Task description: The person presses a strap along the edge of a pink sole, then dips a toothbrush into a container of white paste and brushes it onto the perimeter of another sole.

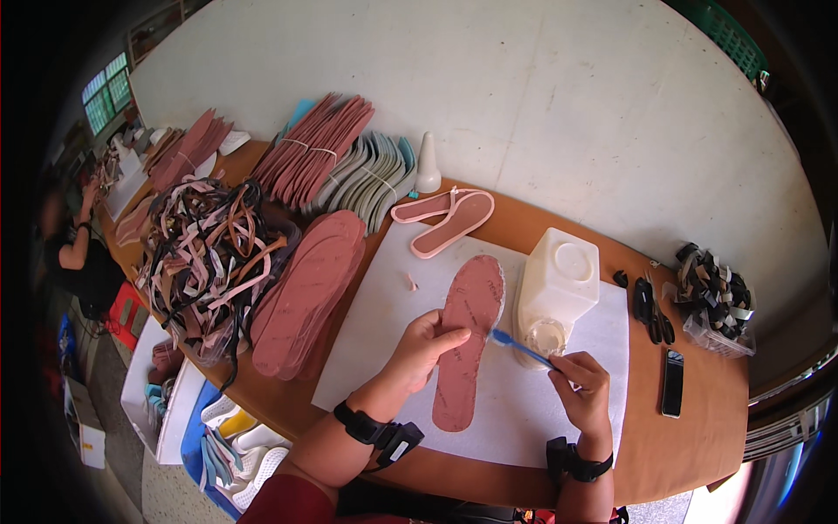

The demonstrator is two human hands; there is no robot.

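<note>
My left hand (421, 351) grips a reddish-pink insole (471, 306) at its middle, thumb on top and fingers underneath. Between the fingertips of my right hand (580, 390) is a thin blue brush (524, 348). Its head meets or nearly meets the insole's right edge; I cannot tell which. Just beyond my right hand lies a white plastic jug (563, 266) with a crusted round opening (546, 335) facing me. A white sheet (384, 336) covers the table under both hands. Near its far edge rests a pink-edged sandal piece (454, 223) with a strap.
At left are stacked pink insoles (310, 288), a tangled heap of straps (205, 262) and tied bundles of insoles (314, 148). Scissors (650, 310), a phone (672, 382) and a clear tub of dark straps (716, 297) lie at right. Another person (78, 249) sits far left.
</note>
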